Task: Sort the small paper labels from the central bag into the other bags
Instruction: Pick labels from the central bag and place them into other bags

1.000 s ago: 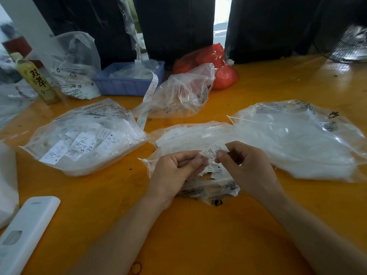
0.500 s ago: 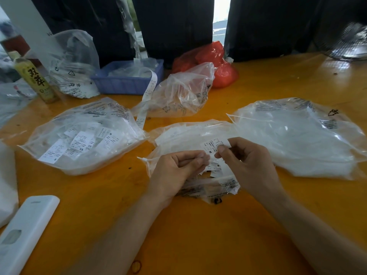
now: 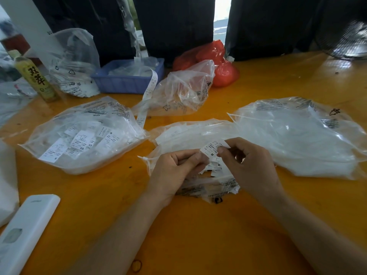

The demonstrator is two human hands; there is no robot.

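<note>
The central clear bag (image 3: 190, 133) lies on the orange table in front of me, with several small white paper labels (image 3: 215, 167) heaped on its near part. My right hand (image 3: 248, 165) pinches one label marked M (image 3: 211, 148) between thumb and forefinger, just above that heap. My left hand (image 3: 176, 169) sits beside it with curled fingers, its thumb and forefinger pinched on more labels at the heap's left edge. A clear bag holding labels marked XS, S and M (image 3: 83, 135) lies to the left. Another clear bag (image 3: 297, 135) lies to the right.
A crumpled clear bag (image 3: 182, 90), a blue tray (image 3: 127, 80) and red bags (image 3: 218, 62) stand behind. A tea bottle (image 3: 33, 76) and another bag (image 3: 73, 62) are at far left. A white device (image 3: 25, 229) lies near left; a rubber band (image 3: 137, 265) by the front edge.
My right hand has lifted the M label slightly up and away from my left hand, turning its print toward me. The left hand has barely moved.
</note>
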